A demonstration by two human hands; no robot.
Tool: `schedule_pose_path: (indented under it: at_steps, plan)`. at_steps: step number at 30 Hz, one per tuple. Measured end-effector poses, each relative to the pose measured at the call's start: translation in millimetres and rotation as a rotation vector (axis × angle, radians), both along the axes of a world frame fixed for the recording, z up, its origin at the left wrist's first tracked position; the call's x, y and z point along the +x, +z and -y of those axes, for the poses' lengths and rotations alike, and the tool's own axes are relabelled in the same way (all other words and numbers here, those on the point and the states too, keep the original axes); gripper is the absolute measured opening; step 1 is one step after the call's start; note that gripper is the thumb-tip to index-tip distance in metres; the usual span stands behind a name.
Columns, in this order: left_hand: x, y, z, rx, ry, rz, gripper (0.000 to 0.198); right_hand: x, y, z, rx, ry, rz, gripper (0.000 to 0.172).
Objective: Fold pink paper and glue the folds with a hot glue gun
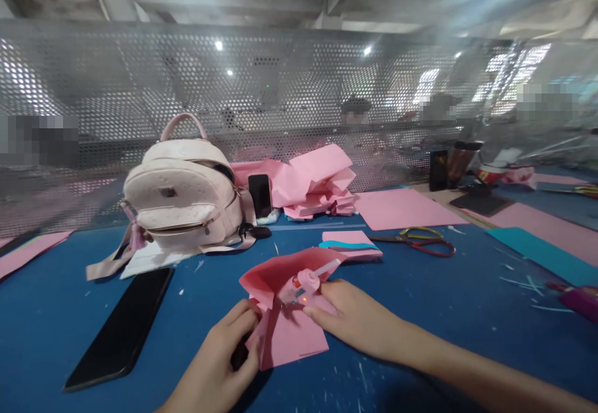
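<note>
Gluing looks like the step in hand: the left grip (224, 346) pinches the folded pink paper (295, 342) on the table (182, 310), the right grip (352, 318) grasps a glue gun (299, 286) angled into the fold; the next move likely calls for a steady flap
</note>
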State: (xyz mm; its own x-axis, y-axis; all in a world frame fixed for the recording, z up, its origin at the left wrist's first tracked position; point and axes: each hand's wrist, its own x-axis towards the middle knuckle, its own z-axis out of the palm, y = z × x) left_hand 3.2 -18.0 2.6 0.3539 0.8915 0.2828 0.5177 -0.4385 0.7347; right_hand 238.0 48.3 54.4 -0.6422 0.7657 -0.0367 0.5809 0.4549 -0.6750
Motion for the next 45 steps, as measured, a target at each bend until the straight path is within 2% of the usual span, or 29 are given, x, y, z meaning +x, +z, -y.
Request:
schedule_pose_path:
  at_steps: [11, 15, 21, 28, 37, 45]
  plan:
    - [-1.6, -4.0, 0.9, -0.032, 0.002, 0.019, 0.017, 1.7, -2.1, 0.1, 0.027, -0.005, 0.028, 0.021]
    - [-0.9, -3.0, 0.8, -0.023, 0.010, 0.018, 0.015, 1.9, -3.9, -0.3, 0.068, -0.089, 0.091, 0.025]
    - [-2.0, -3.8, -0.3, -0.033, 0.047, 0.019, 0.017, -2.3, -2.4, -1.1, 0.058, -0.020, 0.027, 0.023]
    - [-3.8, -2.9, -0.1, -0.094, 0.049, 0.033, 0.020, -9.1, -5.9, 0.9, 0.090, -0.070, 0.101, 0.020]
    - [-2.8, -2.4, -0.4, -0.104, 0.045, 0.054, 0.018, -11.4, -4.6, 2.7, 0.148, -0.108, 0.195, 0.025]
    - [-3.6, -3.2, -0.5, -0.091, 0.044, 0.052, 0.020, -11.8, -13.6, 2.0, 0.191, -0.088, 0.205, 0.030]
